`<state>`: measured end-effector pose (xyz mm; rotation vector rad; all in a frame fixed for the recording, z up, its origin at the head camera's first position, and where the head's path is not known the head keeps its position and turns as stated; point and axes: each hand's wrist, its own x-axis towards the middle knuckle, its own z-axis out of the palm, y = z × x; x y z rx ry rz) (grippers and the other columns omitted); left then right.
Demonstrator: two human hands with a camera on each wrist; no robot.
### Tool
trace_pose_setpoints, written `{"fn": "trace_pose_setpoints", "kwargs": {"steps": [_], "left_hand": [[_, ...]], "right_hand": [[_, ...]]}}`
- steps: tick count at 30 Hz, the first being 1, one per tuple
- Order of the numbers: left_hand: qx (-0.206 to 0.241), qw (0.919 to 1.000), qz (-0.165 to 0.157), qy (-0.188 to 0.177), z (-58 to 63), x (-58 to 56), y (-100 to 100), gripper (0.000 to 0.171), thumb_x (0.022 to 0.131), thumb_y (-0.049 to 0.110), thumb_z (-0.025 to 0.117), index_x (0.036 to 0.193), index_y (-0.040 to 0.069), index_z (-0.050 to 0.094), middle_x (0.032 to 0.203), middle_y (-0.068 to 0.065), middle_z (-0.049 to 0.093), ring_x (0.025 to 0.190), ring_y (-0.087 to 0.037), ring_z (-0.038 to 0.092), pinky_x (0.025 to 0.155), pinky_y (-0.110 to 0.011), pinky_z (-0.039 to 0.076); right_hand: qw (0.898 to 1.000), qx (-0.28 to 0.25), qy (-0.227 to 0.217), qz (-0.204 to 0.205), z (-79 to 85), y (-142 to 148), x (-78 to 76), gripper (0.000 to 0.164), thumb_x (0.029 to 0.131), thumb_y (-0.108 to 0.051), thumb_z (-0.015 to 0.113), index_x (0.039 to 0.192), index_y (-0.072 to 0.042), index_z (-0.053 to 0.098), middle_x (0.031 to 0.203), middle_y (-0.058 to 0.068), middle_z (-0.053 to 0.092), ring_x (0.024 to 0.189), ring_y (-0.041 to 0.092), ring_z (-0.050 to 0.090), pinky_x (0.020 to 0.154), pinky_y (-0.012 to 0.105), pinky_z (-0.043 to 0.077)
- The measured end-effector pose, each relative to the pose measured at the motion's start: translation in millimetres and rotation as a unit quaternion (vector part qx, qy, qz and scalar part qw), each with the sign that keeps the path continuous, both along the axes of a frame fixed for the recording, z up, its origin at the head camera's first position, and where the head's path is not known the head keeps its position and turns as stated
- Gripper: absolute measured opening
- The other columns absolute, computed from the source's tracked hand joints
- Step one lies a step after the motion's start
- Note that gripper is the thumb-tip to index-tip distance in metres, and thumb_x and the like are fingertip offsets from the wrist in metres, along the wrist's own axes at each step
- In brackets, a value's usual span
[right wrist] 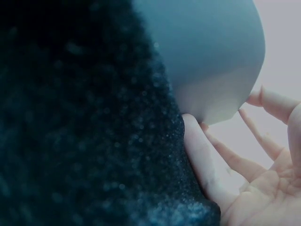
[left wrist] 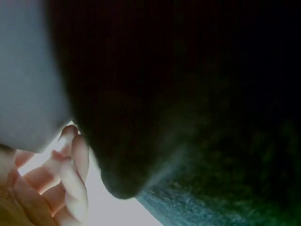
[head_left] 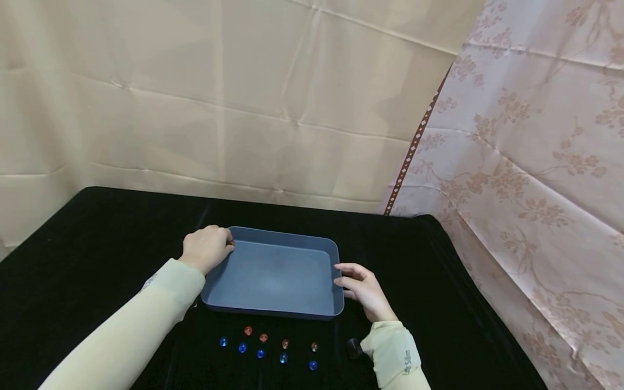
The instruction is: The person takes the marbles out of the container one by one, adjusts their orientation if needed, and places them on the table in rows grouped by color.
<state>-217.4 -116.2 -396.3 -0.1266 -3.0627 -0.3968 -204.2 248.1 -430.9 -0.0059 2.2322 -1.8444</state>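
Note:
A shallow blue-grey rectangular tray (head_left: 273, 276) lies flat on the black-covered table, its long sides running left to right. My left hand (head_left: 207, 246) grips its left rim near the far corner, fingers curled over the edge. At the opposite short side, my right hand (head_left: 362, 287) holds the right wall between thumb and fingers, with fingertips over the rim. The right wrist view shows the tray's outer wall (right wrist: 211, 61) with fingers (right wrist: 230, 157) under its lower edge. In the left wrist view, curled fingers (left wrist: 70, 183) sit against the tray's side (left wrist: 28, 75), partly hidden by a dark blur.
In front of the tray lie two rows of glass marbles: reddish and amber ones (head_left: 264, 338) behind, blue ones (head_left: 261, 353) nearer. Black cloth (head_left: 122, 233) covers the table. A cream curtain (head_left: 219, 108) hangs behind it, and a floral curtain (head_left: 536, 162) along the right.

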Motion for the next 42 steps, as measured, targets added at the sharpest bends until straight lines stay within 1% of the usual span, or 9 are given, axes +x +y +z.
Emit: {"fn": "trace_pose_setpoints", "kwargs": {"steps": [4, 12, 18, 27, 37, 42], "left_hand": [[0.0, 1.0, 0.002, -0.005, 0.8, -0.8, -0.3, 0.015, 0.092, 0.021, 0.069, 0.101, 0.011, 0.075, 0.104, -0.013, 0.072, 0.078, -0.021, 0.064, 0.061, -0.042, 0.054], [0.012, 0.9994, 0.014, -0.029, 1.9, -1.8, -0.4, 0.018, 0.093, 0.025, 0.068, 0.105, 0.012, 0.075, 0.11, -0.014, 0.072, 0.078, -0.022, 0.064, 0.062, -0.044, 0.052], [0.01, 0.9993, 0.017, -0.031, 1.9, -3.4, 0.1, 0.021, 0.093, 0.026, 0.068, 0.107, 0.011, 0.075, 0.108, -0.014, 0.072, 0.076, -0.021, 0.063, 0.062, -0.042, 0.052], [0.018, 0.9993, 0.027, -0.018, 2.5, 0.1, -0.8, 0.023, 0.093, 0.027, 0.069, 0.106, 0.01, 0.075, 0.103, -0.015, 0.067, 0.075, -0.025, 0.061, 0.066, -0.047, 0.052], [0.019, 0.9993, 0.032, 0.008, 4.7, 1.3, 0.8, 0.022, 0.092, 0.028, 0.069, 0.105, 0.011, 0.075, 0.097, -0.013, 0.065, 0.07, -0.023, 0.06, 0.061, -0.043, 0.051], [0.022, 0.9987, 0.038, 0.024, 7.9, 3.0, 3.2, 0.021, 0.092, 0.027, 0.068, 0.103, 0.01, 0.075, 0.1, -0.015, 0.064, 0.072, -0.023, 0.06, 0.059, -0.042, 0.051]], "right_hand": [[1.0, 0.001, 0.001, 0.002, 0.0, -0.1, 0.2, 0.035, 0.088, -0.007, 0.068, 0.123, -0.004, 0.064, 0.122, 0.015, 0.062, 0.093, 0.018, 0.067, 0.083, 0.036, 0.059], [1.0, -0.003, 0.003, 0.003, 0.9, -0.2, 0.2, 0.036, 0.088, -0.006, 0.068, 0.123, -0.003, 0.064, 0.122, 0.015, 0.062, 0.093, 0.017, 0.067, 0.082, 0.036, 0.059], [1.0, -0.003, -0.002, 0.003, 2.3, 0.2, 0.3, 0.036, 0.089, -0.007, 0.068, 0.124, -0.003, 0.064, 0.122, 0.015, 0.062, 0.093, 0.017, 0.067, 0.083, 0.035, 0.059], [1.0, -0.004, -0.001, 0.004, 1.7, -0.2, 0.0, 0.036, 0.088, -0.007, 0.068, 0.124, -0.003, 0.064, 0.123, 0.016, 0.062, 0.093, 0.018, 0.067, 0.082, 0.035, 0.059], [1.0, -0.007, 0.0, 0.002, 1.9, 0.0, 0.9, 0.036, 0.088, -0.007, 0.068, 0.123, -0.003, 0.064, 0.123, 0.016, 0.062, 0.092, 0.018, 0.067, 0.082, 0.036, 0.059], [1.0, -0.006, -0.001, 0.003, 1.9, 0.1, 1.2, 0.036, 0.088, -0.007, 0.068, 0.124, -0.003, 0.064, 0.123, 0.016, 0.062, 0.093, 0.017, 0.067, 0.083, 0.036, 0.059]]}}
